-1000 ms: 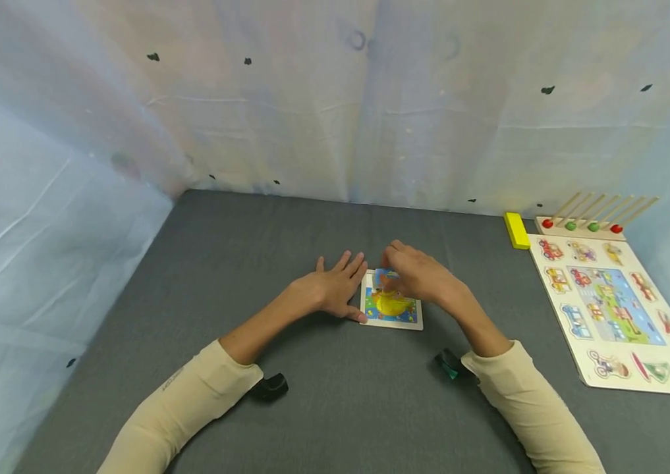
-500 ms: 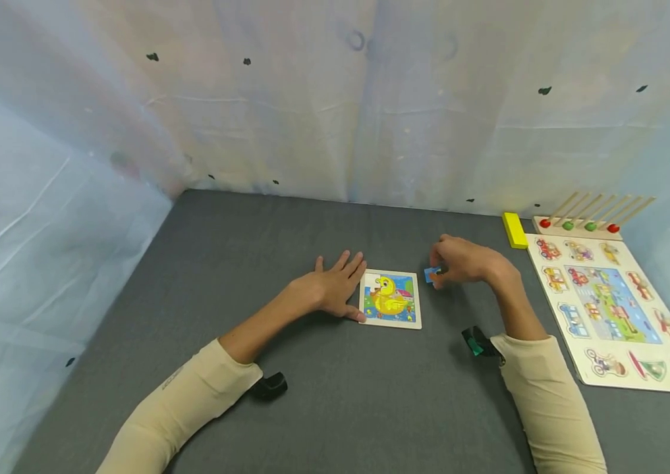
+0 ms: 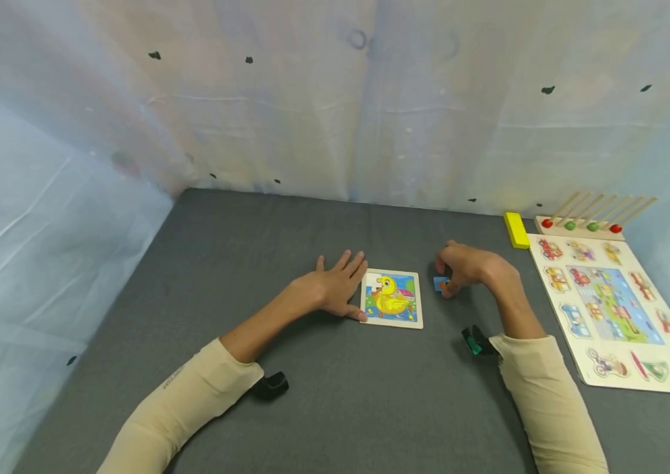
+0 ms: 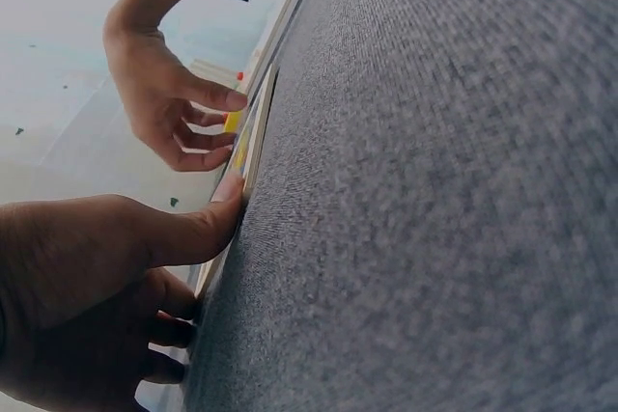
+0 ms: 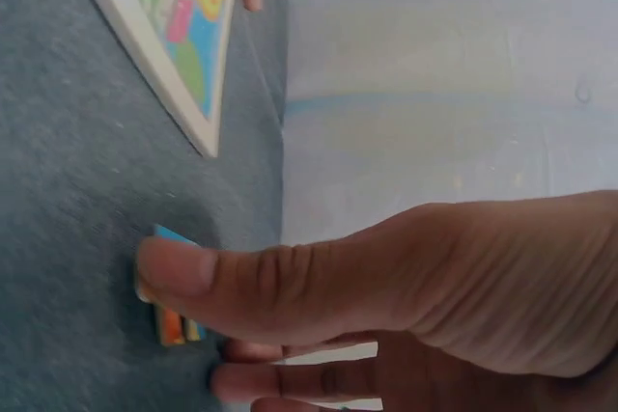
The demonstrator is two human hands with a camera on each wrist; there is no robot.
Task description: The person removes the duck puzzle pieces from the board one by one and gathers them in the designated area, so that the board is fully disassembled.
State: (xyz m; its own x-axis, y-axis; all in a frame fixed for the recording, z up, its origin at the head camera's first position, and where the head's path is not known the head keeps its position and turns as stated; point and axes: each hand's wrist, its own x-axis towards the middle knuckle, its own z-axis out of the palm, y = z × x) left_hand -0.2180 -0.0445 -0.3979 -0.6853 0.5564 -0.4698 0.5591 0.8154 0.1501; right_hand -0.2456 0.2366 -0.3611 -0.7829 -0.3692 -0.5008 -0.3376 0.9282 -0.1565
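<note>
A square picture puzzle (image 3: 392, 299) showing a yellow duck lies in its pale frame on the dark cloth. My left hand (image 3: 335, 289) rests spread beside it, with thumb and fingertips touching the frame's left edge. To the right of the frame, my right hand (image 3: 468, 266) holds a small blue puzzle piece (image 3: 440, 284) between thumb and fingers, down at the cloth. In the right wrist view the thumb covers much of that puzzle piece (image 5: 172, 323), whose edge looks orange and blue. A pale gap shows at the puzzle's upper left corner.
At the right lies a large white peg puzzle board (image 3: 574, 355) with vehicle pictures. Behind it stand a wooden rack (image 3: 584, 230) with sticks and red and green beads, and a yellow block (image 3: 516, 230). Pale sheeting (image 3: 335, 131) hangs behind the table.
My right hand has lifted the blue puzzle piece from the frame's upper left and carried it right, then slightly nearer on the cloth. My left hand stays at the frame.
</note>
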